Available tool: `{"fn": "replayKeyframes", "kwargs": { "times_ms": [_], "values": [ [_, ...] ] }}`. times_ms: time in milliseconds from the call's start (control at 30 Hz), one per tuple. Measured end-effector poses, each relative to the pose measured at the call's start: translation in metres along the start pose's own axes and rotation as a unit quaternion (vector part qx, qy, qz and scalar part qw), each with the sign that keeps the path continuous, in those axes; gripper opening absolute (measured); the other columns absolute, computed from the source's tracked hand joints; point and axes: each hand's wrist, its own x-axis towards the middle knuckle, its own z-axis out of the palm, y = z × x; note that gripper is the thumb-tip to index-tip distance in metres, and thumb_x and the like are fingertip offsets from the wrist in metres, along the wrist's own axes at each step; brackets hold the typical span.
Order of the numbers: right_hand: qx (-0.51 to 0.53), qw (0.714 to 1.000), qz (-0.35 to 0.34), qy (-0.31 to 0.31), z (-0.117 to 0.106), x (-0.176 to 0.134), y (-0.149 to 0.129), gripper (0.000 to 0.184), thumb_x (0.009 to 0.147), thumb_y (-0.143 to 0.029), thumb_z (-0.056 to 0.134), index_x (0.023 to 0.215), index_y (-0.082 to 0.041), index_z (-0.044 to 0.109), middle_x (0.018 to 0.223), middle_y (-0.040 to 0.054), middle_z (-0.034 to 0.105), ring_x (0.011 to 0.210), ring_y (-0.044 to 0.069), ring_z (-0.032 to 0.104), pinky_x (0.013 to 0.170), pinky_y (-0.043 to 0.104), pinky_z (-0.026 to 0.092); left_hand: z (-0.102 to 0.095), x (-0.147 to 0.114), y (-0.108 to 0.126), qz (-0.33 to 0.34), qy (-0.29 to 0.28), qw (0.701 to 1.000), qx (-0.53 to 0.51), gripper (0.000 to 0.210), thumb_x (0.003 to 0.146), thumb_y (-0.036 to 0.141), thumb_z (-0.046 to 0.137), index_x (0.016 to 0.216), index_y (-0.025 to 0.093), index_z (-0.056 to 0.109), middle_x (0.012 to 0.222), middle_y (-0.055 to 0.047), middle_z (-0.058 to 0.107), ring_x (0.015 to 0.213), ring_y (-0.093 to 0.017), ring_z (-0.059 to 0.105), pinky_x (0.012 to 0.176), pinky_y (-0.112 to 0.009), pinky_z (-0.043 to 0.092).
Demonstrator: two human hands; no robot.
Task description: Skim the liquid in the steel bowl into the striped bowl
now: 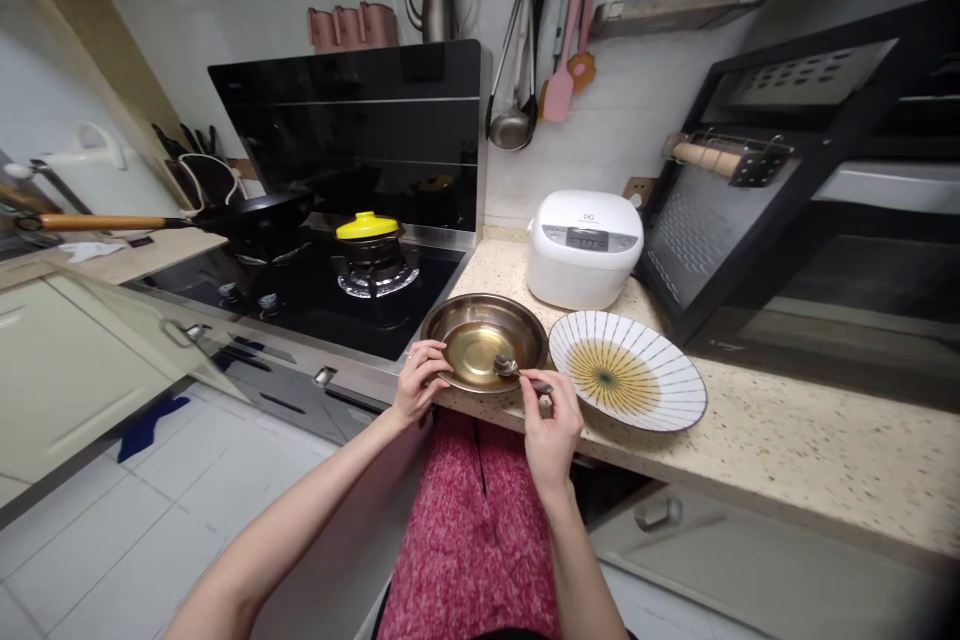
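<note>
A shallow metal bowl [528,332] stands at the counter's front edge with a thin layer of yellowish liquid in it. My left hand [422,382] grips the bowl's near-left rim, fingers over the edge. In my right hand [553,422] is a metal spoon [505,366], pinched by its handle between thumb and fingers. The spoon's head is over the inside of the bowl; whether it touches the liquid I cannot tell. Just right of the bowl lies a large oval plate [681,375] with dark radial lines, holding yellow-brown liquid.
A white rice cooker [585,250] stands behind the plate. On the gas stove to the left are a yellow-lidded pot [367,226] and a black wok [259,213] with a wooden handle. A dark oven rack [757,220] stands at right; utensils [559,92] hang on the wall.
</note>
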Motion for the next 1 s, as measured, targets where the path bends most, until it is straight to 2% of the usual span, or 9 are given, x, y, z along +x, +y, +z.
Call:
{"fn": "replayKeyframes", "kwargs": {
  "times_ms": [100,400,567,800,1000],
  "values": [
    [0.002,1.000,-0.010,0.015,0.000,0.001,-0.001,0.013,0.098,-0.029,0.063,0.093,-0.021,0.072,0.094,0.0050,0.064,0.088,0.018,0.065,0.080,0.033,0.055,0.000,-0.003,-0.001,-0.008,0.000,1.000,-0.001,0.041,0.105,0.051,0.050,0.094,0.018,0.071,0.086,-0.007,0.065,0.103,-0.026,0.065,0.089,-0.041,0.051],
    [0.054,0.998,0.042,-0.009,0.000,-0.007,0.000,0.009,0.098,-0.025,0.061,0.094,-0.021,0.068,0.093,0.0046,0.069,0.089,0.018,0.066,0.081,0.033,0.055,-0.002,-0.002,0.001,0.003,-0.006,1.000,0.004,0.037,0.106,0.047,0.048,0.096,0.019,0.070,0.087,-0.006,0.065,0.103,-0.025,0.065,0.088,-0.040,0.051],
    [0.071,0.995,0.056,-0.027,-0.004,-0.009,0.000,0.011,0.098,-0.026,0.060,0.096,-0.020,0.068,0.095,0.0055,0.069,0.089,0.018,0.066,0.081,0.033,0.056,-0.003,-0.004,0.000,0.004,-0.017,1.000,0.009,0.036,0.106,0.046,0.047,0.099,0.020,0.070,0.096,-0.008,0.069,0.107,-0.026,0.065,0.091,-0.043,0.052],
    [0.063,0.996,0.047,-0.038,-0.006,-0.011,0.000,0.013,0.100,-0.028,0.057,0.098,-0.021,0.068,0.096,0.0060,0.069,0.088,0.018,0.066,0.079,0.033,0.057,-0.004,-0.002,0.001,0.032,-0.006,0.999,0.027,0.016,0.103,0.027,0.055,0.100,0.021,0.069,0.101,-0.008,0.070,0.109,-0.024,0.066,0.089,-0.042,0.055],
    [0.059,0.996,0.051,-0.039,-0.007,-0.011,-0.002,0.012,0.100,-0.026,0.058,0.099,-0.021,0.068,0.097,0.0052,0.070,0.088,0.018,0.066,0.080,0.033,0.056,-0.004,-0.007,-0.001,0.027,-0.017,0.998,0.046,0.022,0.104,0.032,0.053,0.097,0.021,0.070,0.099,-0.008,0.072,0.107,-0.025,0.067,0.087,-0.043,0.056]
  ]
}}
